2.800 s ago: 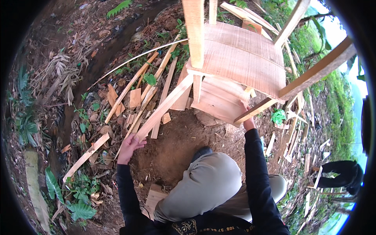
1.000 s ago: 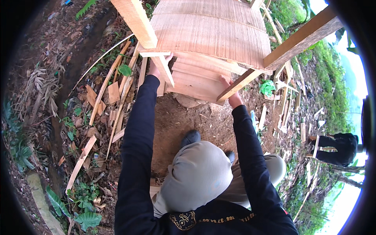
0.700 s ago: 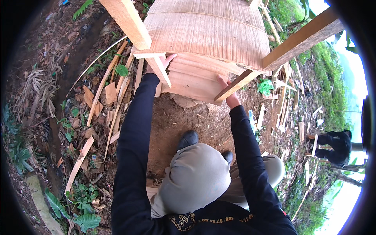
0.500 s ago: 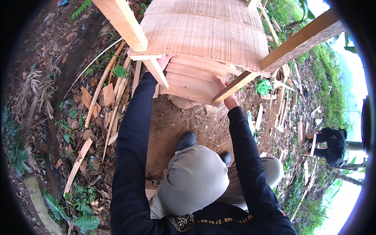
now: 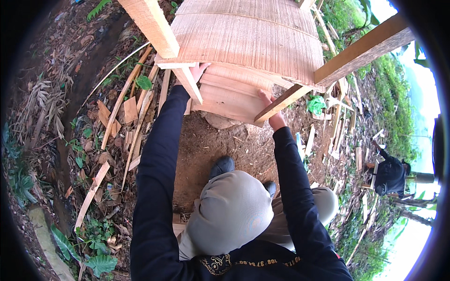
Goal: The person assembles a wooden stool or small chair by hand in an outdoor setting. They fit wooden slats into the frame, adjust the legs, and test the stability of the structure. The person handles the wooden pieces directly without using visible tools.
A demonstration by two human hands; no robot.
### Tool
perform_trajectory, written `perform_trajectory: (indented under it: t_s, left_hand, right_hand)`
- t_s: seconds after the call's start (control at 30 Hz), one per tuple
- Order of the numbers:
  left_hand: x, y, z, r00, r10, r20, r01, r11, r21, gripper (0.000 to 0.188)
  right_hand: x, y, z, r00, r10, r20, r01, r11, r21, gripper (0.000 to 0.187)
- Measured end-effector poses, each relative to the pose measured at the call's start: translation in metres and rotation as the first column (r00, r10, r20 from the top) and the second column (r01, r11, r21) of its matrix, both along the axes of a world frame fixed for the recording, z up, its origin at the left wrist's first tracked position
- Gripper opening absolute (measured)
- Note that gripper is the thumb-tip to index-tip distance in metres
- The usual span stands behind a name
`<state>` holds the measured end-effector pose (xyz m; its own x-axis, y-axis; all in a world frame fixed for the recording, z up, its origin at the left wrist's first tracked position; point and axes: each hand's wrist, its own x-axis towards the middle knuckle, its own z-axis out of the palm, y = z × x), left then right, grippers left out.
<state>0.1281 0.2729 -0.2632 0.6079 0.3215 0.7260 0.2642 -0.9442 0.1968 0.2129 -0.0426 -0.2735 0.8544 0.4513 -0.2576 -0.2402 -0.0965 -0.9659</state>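
A wooden frame stands before me, with a broad, pale wood panel [image 5: 248,40] on top, a thick post [image 5: 152,28] at its left and another post [image 5: 363,47] at its right. Under the panel's near edge lies a lower wooden board [image 5: 227,101]. My left hand [image 5: 198,71] is at that board's left edge; its fingers are partly hidden by the frame. My right hand [image 5: 274,116] grips the board's right side with the thumb on top, partly behind the right leg's end [image 5: 269,112]. The fingers under the board are hidden.
Long wood strips [image 5: 115,110] and offcuts lie on the ground at left, with more scraps [image 5: 337,126] at right beside a green plastic bag [image 5: 316,105]. A flat stone [image 5: 219,121] sits under the board. Another person [image 5: 390,175] works at far right among wood pieces.
My hands and the board stay nearly in place; the view shifts slightly. The other person at far right has changed posture, with an arm now stretched out.
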Motion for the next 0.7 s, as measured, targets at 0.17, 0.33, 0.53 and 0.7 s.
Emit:
perform_trajectory:
  t_s: [0.17, 0.33, 0.53, 0.7]
  left_hand:
    - [-0.042, -0.002, 0.005, 0.988, -0.137, 0.071, 0.154, 0.825, -0.544, 0.040]
    - [-0.093, -0.054, -0.013, 0.850, -0.049, 0.525, 0.475, 0.504, -0.722, 0.041]
    - [-0.128, -0.129, 0.023, 0.879, -0.074, 0.472, 0.378, 0.712, -0.592, 0.038]
    - [-0.127, -0.119, 0.042, 0.917, -0.158, 0.367, 0.372, 0.671, -0.641, 0.034]
  right_hand:
    - [-0.017, 0.005, 0.020, 0.999, -0.027, 0.026, 0.029, 0.997, -0.073, 0.059]
    - [0.026, -0.003, -0.026, 1.000, 0.011, 0.019, -0.010, 0.999, -0.051, 0.049]
    - [0.011, -0.001, -0.004, 0.990, 0.053, 0.128, -0.021, 0.970, -0.244, 0.055]
    - [0.001, -0.004, 0.007, 0.575, 0.014, 0.818, 0.373, 0.886, -0.277, 0.052]
